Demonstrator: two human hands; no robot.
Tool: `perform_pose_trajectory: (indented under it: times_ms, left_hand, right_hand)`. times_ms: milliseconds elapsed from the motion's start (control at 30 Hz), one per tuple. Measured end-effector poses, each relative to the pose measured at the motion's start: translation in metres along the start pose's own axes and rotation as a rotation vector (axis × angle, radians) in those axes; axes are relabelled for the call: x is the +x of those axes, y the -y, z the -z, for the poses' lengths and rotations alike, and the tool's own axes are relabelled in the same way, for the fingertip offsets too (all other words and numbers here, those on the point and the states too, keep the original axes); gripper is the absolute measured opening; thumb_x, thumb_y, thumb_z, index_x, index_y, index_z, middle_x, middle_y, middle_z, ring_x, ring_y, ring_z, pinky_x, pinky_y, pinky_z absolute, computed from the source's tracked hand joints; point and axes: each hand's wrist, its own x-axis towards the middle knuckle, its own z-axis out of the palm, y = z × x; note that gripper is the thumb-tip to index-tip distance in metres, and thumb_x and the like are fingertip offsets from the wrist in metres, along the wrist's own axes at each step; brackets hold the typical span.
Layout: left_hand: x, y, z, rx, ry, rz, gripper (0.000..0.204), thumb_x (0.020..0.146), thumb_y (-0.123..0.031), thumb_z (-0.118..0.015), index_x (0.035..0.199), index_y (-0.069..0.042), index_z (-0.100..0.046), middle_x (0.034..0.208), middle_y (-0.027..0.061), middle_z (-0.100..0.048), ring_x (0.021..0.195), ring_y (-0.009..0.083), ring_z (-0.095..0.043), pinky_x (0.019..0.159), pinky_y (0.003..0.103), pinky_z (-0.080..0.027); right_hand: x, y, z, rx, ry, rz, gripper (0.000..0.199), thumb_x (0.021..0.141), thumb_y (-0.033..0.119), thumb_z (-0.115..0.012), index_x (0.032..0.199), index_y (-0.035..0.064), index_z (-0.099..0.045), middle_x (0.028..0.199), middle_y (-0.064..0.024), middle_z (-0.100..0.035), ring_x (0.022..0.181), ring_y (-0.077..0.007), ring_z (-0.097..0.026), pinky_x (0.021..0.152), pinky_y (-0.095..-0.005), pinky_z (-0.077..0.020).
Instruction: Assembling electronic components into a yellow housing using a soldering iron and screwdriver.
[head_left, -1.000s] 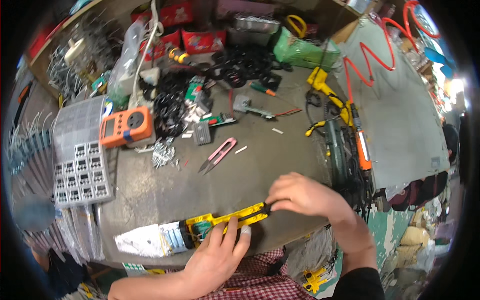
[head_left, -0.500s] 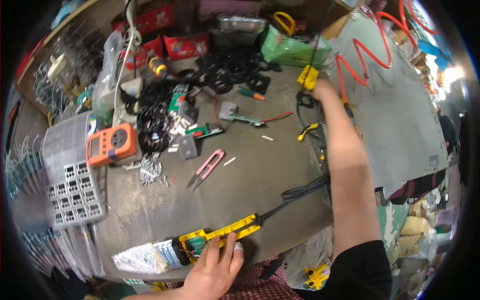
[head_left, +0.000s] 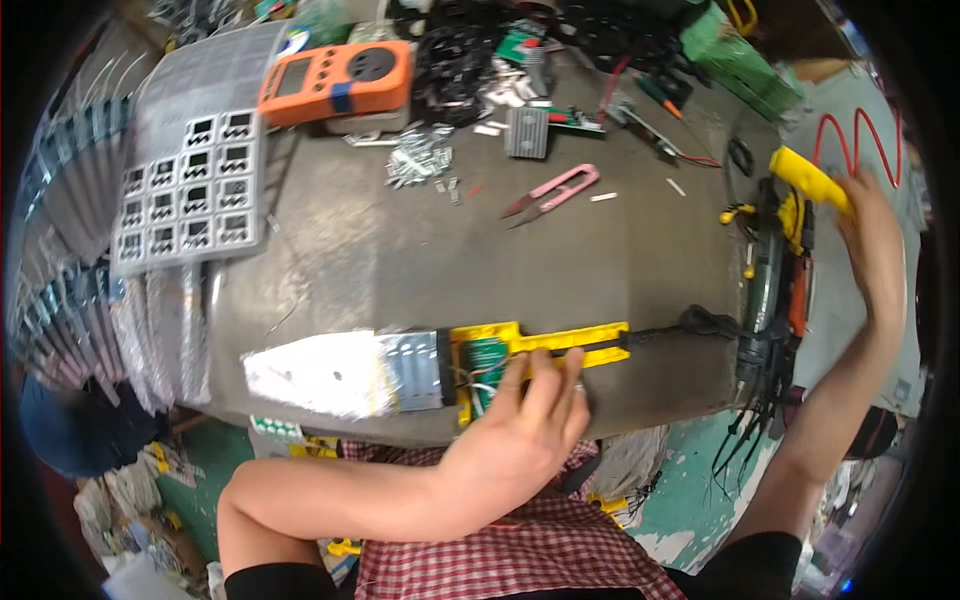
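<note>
On the near side of the bench lies a yellow plastic handle shell [head_left: 608, 340], its inside facing up. A green circuit board [head_left: 487, 362] and thin wires sit in it, and a black cable [head_left: 665, 335] runs out of its right end. A flat silvery part wrapped in clear plastic [head_left: 320, 372] joins its left end by a black collar. My left hand [head_left: 530, 415] grips the shell, fingers bent over its near edge. At the far right, my right hand [head_left: 868, 225] holds a long yellow plastic piece [head_left: 808, 180] above the bench edge; its fingers are partly hidden and blurred.
Pink thread snips [head_left: 550, 194] lie mid-bench. An orange meter [head_left: 340, 82], small metal parts [head_left: 418, 158] and a grey heat sink [head_left: 527, 133] stand farther back. A tray of small parts [head_left: 190, 190] is at left. Tools and cables [head_left: 775, 290] line the right edge.
The view has shifted, so the bench things sit higher and nearer. My right hand has come back from beside the green box with the yellow piece. My left hand stays on the shell.
</note>
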Motion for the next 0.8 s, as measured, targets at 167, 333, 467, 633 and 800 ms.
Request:
perform_pose_trajectory:
  times_ms: [167, 333, 467, 633, 800]
  left_hand:
    - [-0.003, 0.001, -0.005, -0.032, 0.017, 0.037, 0.037, 0.078, -0.018, -0.052, 0.108, 0.003, -0.054, 0.130, 0.0219, -0.052, 0.106, 0.0357, -0.052, 0.097, 0.042, -0.045]
    - [-0.007, 0.002, -0.005, -0.044, 0.031, 0.000, 0.037, 0.079, -0.019, -0.051, 0.109, 0.004, -0.054, 0.131, 0.0231, -0.050, 0.108, 0.0372, -0.050, 0.098, 0.042, -0.045]
    - [-0.008, -0.002, -0.005, -0.035, 0.040, -0.003, 0.039, 0.079, -0.019, -0.051, 0.111, 0.003, -0.054, 0.131, 0.0235, -0.050, 0.108, 0.0380, -0.050, 0.098, 0.042, -0.044]
    - [-0.007, 0.000, -0.007, -0.061, 0.005, 0.011, 0.039, 0.079, -0.019, -0.051, 0.110, 0.003, -0.056, 0.125, 0.0223, -0.053, 0.108, 0.0375, -0.051, 0.098, 0.041, -0.044]
    - [-0.006, 0.000, -0.007, -0.071, 0.027, 0.022, 0.040, 0.078, -0.020, -0.052, 0.110, 0.002, -0.056, 0.114, 0.0187, -0.057, 0.106, 0.0365, -0.052, 0.096, 0.040, -0.045]
  right_hand:
    - [-0.042, 0.113, -0.047, 0.611, -0.030, 0.153, 0.050, 0.080, 0.018, -0.071, 0.122, 0.0004, -0.052, 0.113, -0.0207, -0.061, 0.102, -0.0360, -0.060, 0.087, -0.0380, -0.0473]
    - [-0.058, 0.151, -0.082, 1.257, -0.024, -0.093, 0.047, 0.081, 0.017, -0.071, 0.121, -0.0014, -0.052, 0.105, -0.0200, -0.061, 0.096, -0.0371, -0.060, 0.084, -0.0371, -0.0474]
    - [-0.055, 0.163, -0.081, 0.912, -0.172, 0.026, 0.039, 0.080, 0.008, -0.068, 0.116, -0.0017, -0.056, 0.106, -0.0168, -0.062, 0.095, -0.0355, -0.059, 0.083, -0.0396, -0.0466]
    - [-0.055, 0.207, -0.043, 0.930, -0.305, 0.284, 0.017, 0.072, -0.002, -0.060, 0.087, 0.0035, -0.067, 0.094, -0.0104, -0.057, 0.093, -0.0287, -0.055, 0.084, -0.0363, -0.0430]
    - [-0.048, 0.247, -0.042, 1.215, -0.010, 0.671, 0.031, 0.064, 0.006, -0.063, 0.093, 0.0113, -0.073, 0.087, -0.0022, -0.053, 0.088, -0.0217, -0.051, 0.083, -0.0347, -0.0370]
